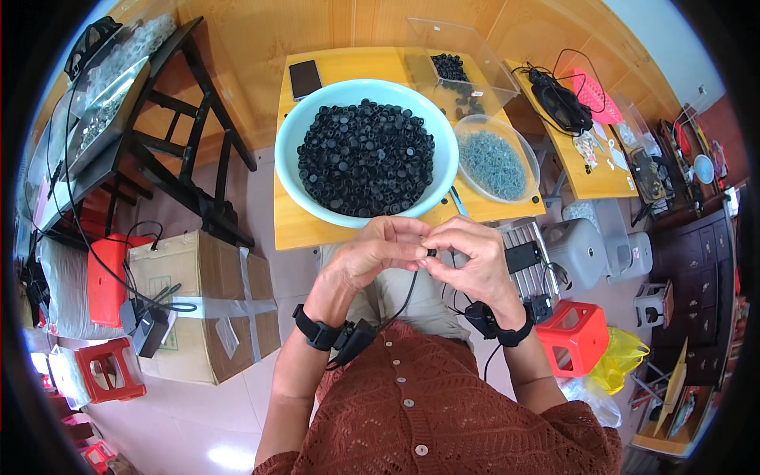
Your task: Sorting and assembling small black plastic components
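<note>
My left hand [375, 252] and my right hand [470, 252] meet over my lap, just in front of the table's near edge. Between their fingertips is a small black round plastic cap [431, 252], partly covered by the fingers; both hands pinch it. Beyond them a large pale-blue basin [286, 170] stands on the yellow table [294, 231], heaped with similar black caps [364, 158]. To its right a clear round tub [532, 188] holds many thin bluish-grey metal pieces [492, 165], too small to make out singly. A light-blue-handled tool [458, 201] lies between basin and tub.
A clear plastic box [495, 75] with black caps stands at the back right, and a phone [305, 80] lies at the back left. A taped cardboard box [190, 317] is on the floor at left, a red stool [574, 339] at right. Cables trail from devices strapped to both wrists.
</note>
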`<act>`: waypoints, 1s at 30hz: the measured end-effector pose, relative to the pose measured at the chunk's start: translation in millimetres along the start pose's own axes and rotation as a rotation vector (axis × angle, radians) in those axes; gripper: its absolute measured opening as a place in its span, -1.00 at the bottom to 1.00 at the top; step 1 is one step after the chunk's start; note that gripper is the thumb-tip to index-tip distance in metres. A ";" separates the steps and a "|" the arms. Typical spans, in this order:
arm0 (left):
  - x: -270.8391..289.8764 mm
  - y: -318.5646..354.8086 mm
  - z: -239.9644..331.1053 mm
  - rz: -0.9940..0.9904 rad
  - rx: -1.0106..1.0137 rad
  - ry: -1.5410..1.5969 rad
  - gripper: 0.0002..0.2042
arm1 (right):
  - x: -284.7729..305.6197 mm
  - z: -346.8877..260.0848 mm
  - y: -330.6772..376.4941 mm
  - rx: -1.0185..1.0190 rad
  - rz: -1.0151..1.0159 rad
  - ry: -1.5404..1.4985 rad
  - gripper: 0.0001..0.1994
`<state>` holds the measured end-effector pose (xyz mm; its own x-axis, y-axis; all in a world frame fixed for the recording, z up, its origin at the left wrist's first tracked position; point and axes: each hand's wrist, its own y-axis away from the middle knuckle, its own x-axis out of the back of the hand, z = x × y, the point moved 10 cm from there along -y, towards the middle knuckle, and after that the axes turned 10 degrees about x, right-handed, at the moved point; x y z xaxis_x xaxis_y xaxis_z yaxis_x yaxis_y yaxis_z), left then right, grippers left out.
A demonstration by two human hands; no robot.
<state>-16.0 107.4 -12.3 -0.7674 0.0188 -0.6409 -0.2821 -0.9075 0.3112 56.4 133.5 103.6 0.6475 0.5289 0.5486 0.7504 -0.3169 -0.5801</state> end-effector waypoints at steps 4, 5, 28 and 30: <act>0.5 1.4 -1.2 -0.003 -0.015 0.064 -0.62 | -3.1 0.1 -0.3 -0.002 -0.039 -0.020 -0.78; 0.7 2.0 -1.8 0.000 -0.016 0.062 -0.62 | -4.0 -1.4 -1.0 0.000 -0.038 -0.023 -0.78; 5.9 10.6 14.0 0.181 -0.270 0.157 -0.74 | -5.0 13.7 1.5 -0.081 0.218 -0.017 -0.53; 6.8 13.0 13.3 0.211 -0.274 0.145 -0.74 | -5.0 12.7 0.6 -0.090 0.198 -0.010 -0.53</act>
<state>-32.6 101.3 -3.3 -0.6973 -0.2228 -0.6812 0.0534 -0.9640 0.2606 52.0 140.6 92.9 0.7827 0.4565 0.4231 0.6175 -0.4842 -0.6199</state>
